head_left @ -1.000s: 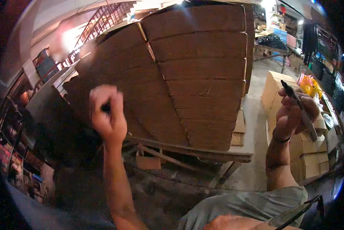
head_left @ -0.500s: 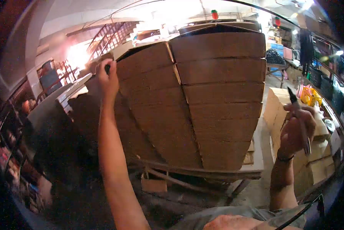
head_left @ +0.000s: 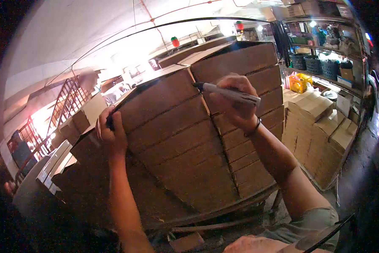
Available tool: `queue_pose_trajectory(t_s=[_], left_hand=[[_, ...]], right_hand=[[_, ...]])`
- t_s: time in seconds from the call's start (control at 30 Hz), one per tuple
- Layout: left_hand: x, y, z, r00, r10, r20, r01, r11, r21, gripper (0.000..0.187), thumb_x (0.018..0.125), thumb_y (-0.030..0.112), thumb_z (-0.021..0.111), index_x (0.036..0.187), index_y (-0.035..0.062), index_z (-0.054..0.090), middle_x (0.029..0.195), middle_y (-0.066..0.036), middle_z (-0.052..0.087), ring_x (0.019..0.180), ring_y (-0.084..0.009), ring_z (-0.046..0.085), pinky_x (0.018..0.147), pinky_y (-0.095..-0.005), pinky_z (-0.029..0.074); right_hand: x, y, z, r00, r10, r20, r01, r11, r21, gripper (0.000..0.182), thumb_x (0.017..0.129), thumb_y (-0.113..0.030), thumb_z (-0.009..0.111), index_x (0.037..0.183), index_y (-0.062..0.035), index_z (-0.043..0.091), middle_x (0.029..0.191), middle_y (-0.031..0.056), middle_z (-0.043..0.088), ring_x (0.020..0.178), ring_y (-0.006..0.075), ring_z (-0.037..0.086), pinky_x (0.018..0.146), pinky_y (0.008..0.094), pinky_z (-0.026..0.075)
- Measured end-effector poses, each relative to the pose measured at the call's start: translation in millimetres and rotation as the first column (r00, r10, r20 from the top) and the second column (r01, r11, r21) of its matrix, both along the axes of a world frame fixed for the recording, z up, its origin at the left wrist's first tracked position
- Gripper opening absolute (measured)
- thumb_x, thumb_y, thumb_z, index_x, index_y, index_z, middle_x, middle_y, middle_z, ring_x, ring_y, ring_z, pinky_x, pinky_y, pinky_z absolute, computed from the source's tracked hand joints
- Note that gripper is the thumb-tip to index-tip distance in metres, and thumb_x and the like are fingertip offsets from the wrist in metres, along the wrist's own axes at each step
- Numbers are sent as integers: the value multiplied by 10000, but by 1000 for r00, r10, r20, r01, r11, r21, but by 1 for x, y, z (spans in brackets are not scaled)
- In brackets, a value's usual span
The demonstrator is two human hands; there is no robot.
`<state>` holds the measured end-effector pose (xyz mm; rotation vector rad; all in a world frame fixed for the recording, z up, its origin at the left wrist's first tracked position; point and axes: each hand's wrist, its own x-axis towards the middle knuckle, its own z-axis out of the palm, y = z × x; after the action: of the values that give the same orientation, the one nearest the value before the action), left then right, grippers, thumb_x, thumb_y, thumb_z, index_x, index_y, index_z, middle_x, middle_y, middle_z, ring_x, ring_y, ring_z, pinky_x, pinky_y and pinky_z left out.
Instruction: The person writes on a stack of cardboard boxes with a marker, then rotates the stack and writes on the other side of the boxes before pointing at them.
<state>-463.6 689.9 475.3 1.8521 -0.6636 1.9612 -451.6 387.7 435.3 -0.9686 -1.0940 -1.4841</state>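
Note:
A marker pen (head_left: 233,93) with a pale barrel and a black tip is gripped in my right hand (head_left: 236,107). Its tip points left, overlapping the seam between two columns of stacked cardboard boxes (head_left: 172,128). My left hand (head_left: 112,131) is closed around a small black marker cap (head_left: 110,122), mostly hidden by the fingers. That hand is by the upper left edge of the stack. Dark gaps show along the top flaps of the upper boxes.
More cardboard boxes (head_left: 311,135) are piled at the right. Behind them stand a yellow basket (head_left: 300,83) and a shelf with dark baskets (head_left: 313,64). Under the stack runs a wooden support (head_left: 214,225). At the far left, a person (head_left: 88,80) shows, blurred.
My right hand has swung left and up with the marker, from the right side to in front of the boxes. The view has turned right; my left hand appears lower along the stack's edge.

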Motion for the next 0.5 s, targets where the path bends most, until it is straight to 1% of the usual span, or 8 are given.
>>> queue_pose_trajectory(t_s=[0.07,0.1,0.17,0.3,0.37,0.4,0.47,0.5], left_hand=[[-1,-2,-1,999,27,25,-28,1000,14,210,820,225,542,920,41,555,887,-111,584,848,-240,536,767,-345,401],[0,-4,-2,999,25,33,-25,1000,12,210,820,225,542,920,41,555,887,-111,584,848,-240,536,767,-345,401],[1,-4,-3,998,46,36,-48,998,45,215,817,225,546,929,42,556,891,-106,585,835,-250,537,768,-342,393],[4,-9,-5,995,41,90,-45,998,38,202,818,214,544,930,47,558,890,-103,586,834,-251,538,779,-343,387],[-2,-12,-4,999,-17,49,17,1000,5,206,815,219,552,928,47,559,889,-102,587,836,-254,538,784,-344,383],[0,-10,-3,999,-17,52,17,1000,6,206,815,219,552,928,47,559,889,-102,587,836,-254,538,784,-344,383],[4,-6,-2,995,-1,102,-3,999,45,212,808,224,563,925,47,561,885,-102,587,841,-250,539,786,-346,382],[4,-5,-1,995,-5,102,0,999,46,212,808,224,563,925,47,561,885,-102,587,841,-250,539,786,-346,382]], right_hand=[[4,3,2,998,-63,1,62,997,-51,203,661,-82,707,810,-74,569,744,38,574,652,122,551,561,257,454],[5,2,3,998,-65,9,65,997,-52,203,661,-82,707,810,-74,569,744,38,574,652,122,551,561,257,454],[8,6,5,971,-240,24,240,970,-27,182,664,-85,705,786,-88,570,710,43,567,610,136,550,519,265,449],[10,9,6,981,-190,37,189,982,24,186,666,-98,707,783,-92,562,693,54,561,578,167,552,500,275,445],[12,7,6,960,-273,62,272,962,27,196,667,-101,709,789,-94,556,686,63,560,573,181,554,495,278,445],[13,6,6,960,-273,64,272,962,29,196,667,-101,709,789,-94,556,686,63,560,573,181,554,495,278,445],[14,4,5,942,-330,61,332,942,-38,211,684,-35,650,841,-50,510,736,87,589,631,148,554,550,258,447],[14,2,7,941,-333,61,336,941,-37,211,684,-35,650,841,-50,510,736,87,589,631,148,554,550,258,447]])
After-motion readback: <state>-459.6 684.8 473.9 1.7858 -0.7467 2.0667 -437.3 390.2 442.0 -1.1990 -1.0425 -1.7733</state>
